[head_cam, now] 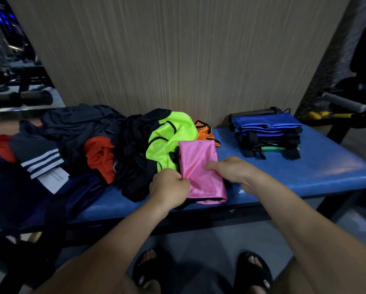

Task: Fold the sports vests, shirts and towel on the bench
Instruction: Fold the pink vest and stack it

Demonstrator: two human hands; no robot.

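A pink vest [199, 166], folded into a narrow strip, lies on the blue bench [315, 170] in front of me. My left hand [169, 185] pinches its left edge with curled fingers. My right hand [231, 168] rests on the pink cloth, index finger stretched out flat across it. Left of the pink vest lies an unfolded heap: a neon green vest [167, 143], an orange vest [205, 130], black garments [133, 166], a red shirt [99, 155] and a dark shirt with white stripes [40, 158]. A folded stack topped by a blue vest [267, 128] sits at the right rear of the bench.
A wood-grain wall [178, 49] rises right behind the bench. Gym equipment with a grey padded bar [343, 102] stands at the right. A mirror [12, 60] at the left shows more equipment. My feet in black slides [148, 270] stand below the bench edge.
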